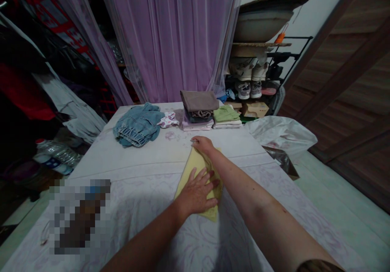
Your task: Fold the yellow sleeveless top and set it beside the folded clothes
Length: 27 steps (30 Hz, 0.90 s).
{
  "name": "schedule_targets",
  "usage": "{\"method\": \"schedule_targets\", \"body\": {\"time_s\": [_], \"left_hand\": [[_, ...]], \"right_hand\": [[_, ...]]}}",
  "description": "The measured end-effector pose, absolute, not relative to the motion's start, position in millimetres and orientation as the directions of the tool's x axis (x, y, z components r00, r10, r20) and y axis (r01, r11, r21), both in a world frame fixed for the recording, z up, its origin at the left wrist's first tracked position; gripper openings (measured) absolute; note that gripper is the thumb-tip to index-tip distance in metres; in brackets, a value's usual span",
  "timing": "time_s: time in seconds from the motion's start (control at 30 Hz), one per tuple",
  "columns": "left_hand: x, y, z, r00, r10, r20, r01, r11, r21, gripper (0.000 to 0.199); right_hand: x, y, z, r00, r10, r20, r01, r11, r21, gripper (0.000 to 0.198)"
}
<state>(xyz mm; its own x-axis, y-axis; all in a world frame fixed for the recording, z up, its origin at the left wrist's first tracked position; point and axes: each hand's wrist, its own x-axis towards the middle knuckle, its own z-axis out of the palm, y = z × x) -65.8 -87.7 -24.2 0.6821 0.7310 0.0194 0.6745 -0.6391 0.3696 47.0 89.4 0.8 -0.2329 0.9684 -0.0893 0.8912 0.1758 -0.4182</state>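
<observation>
A piece of yellow cloth (pixel 187 177), folded into a long narrow shape, lies on the patterned sheet in front of me. My left hand (pixel 196 192) presses flat on its middle, fingers spread. At the far end of the cloth, my right hand (pixel 202 144) is closed, its fingertips pinching the edge. A small greyish bit shows at those fingertips, too small to make out. The right forearm covers part of the cloth's right side.
Beyond my hands is a stack of folded clothes (pixel 199 101), beside a folded green garment (pixel 226 113). Bunched denim (pixel 137 123) lies at the back left, next to a small printed cloth (pixel 168 120). A blurred-out item (pixel 82 215) is at near left. A plastic bag (pixel 280 131) borders the right edge.
</observation>
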Motion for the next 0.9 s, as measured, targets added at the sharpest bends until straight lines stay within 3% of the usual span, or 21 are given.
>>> {"method": "schedule_targets", "body": {"time_s": [0.2, 0.37, 0.57, 0.63, 0.7, 0.77, 0.83, 0.9], "left_hand": [[-64.7, -89.2, -21.5, 0.678, 0.734, 0.029, 0.684, -0.645, 0.339, 0.062], [-70.3, -83.0, -17.9, 0.715, 0.699, -0.012, 0.666, -0.675, 0.318, 0.061], [-84.4, -44.8, 12.2, 0.693, 0.703, -0.162, 0.717, -0.648, 0.256, 0.053], [-85.3, -34.2, 22.6, 0.659, 0.730, -0.178, 0.747, -0.611, 0.260, 0.039], [-86.7, -30.7, 24.8, 0.568, 0.818, -0.093, 0.807, -0.532, 0.256, 0.030], [-91.3, -34.5, 16.9, 0.361, 0.930, 0.068, 0.897, -0.366, 0.248, 0.033], [-99.3, -42.5, 2.6, 0.074, 0.982, 0.173, 0.955, -0.119, 0.271, 0.049], [-107.7, -51.1, -11.3, -0.149, 0.980, 0.132, 0.949, 0.104, 0.298, 0.065]], "right_hand": [[76.7, 83.0, 19.1, -0.256, 0.943, -0.212, 0.921, 0.171, -0.350, 0.050], [95.2, 79.8, 27.0, -0.261, 0.932, -0.249, 0.917, 0.160, -0.365, 0.042], [117.7, 84.5, 23.2, -0.029, 0.986, -0.164, 0.942, -0.028, -0.334, 0.049], [135.1, 81.1, 17.7, 0.037, 0.984, -0.172, 0.944, -0.091, -0.318, 0.049], [153.2, 73.4, 11.3, 0.059, 0.982, -0.180, 0.938, -0.116, -0.327, 0.048], [168.0, 62.2, 5.3, 0.055, 0.984, -0.172, 0.927, -0.114, -0.358, 0.047], [177.3, 49.2, 0.4, 0.049, 0.987, -0.152, 0.913, -0.106, -0.395, 0.046], [181.1, 36.3, -3.1, 0.052, 0.989, -0.140, 0.901, -0.107, -0.421, 0.046]]}}
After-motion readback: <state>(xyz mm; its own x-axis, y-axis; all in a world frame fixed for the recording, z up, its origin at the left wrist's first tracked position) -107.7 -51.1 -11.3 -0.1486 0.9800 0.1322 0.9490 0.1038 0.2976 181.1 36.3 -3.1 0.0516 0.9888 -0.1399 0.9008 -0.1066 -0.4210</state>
